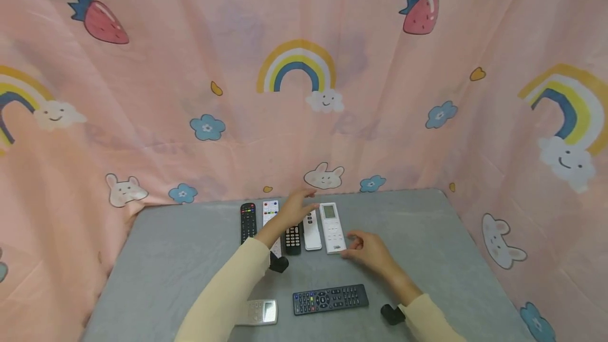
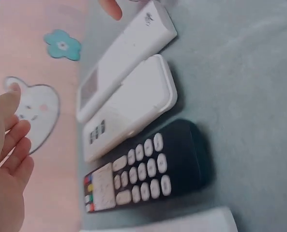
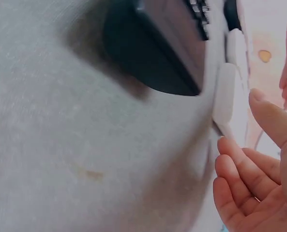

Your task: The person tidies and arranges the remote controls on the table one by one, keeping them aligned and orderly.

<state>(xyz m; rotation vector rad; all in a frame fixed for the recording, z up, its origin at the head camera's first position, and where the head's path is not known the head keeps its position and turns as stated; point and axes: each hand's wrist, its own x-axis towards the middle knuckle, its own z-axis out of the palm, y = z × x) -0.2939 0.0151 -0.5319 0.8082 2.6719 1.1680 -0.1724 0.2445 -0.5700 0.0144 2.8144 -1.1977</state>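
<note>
Overall, pink curtain [image 1: 294, 146]: rises beyond the white screen remote [image 1: 334, 234], printed with rainbows, strawberries, flowers and rabbits.
Grey tabletop [image 1: 418, 236]: spreads beneath that remote and around it.
Cream sleeves [image 1: 223, 289]: on the near side of the screen remote, one reaching in from its left, one from its right.
Right hand [image 1: 370, 249]: by the screen remote's near right corner; fingers loosely bent, thumb apart from them; whether a fingertip touches it cannot be told.
Left hand [image 1: 295, 210]: by the screen remote's far left corner; grip loose, thumb and fingers apart, fingers gently bent.
Black remote [image 1: 331, 300]: crosswise, nearer the person than the screen remote.
White screen remote: lies flat, right end of a row, display at the far end.
Row to its left: slim white remote [image 1: 312, 234] just beside it, then dark keypad remote [image 1: 293, 241], white button remote [image 1: 271, 209], and farthest off, dark slender remote [image 1: 248, 220].
Silver remote [image 1: 263, 312]: nearer the person than the screen remote, to its left, partly under a sleeve.
</note>
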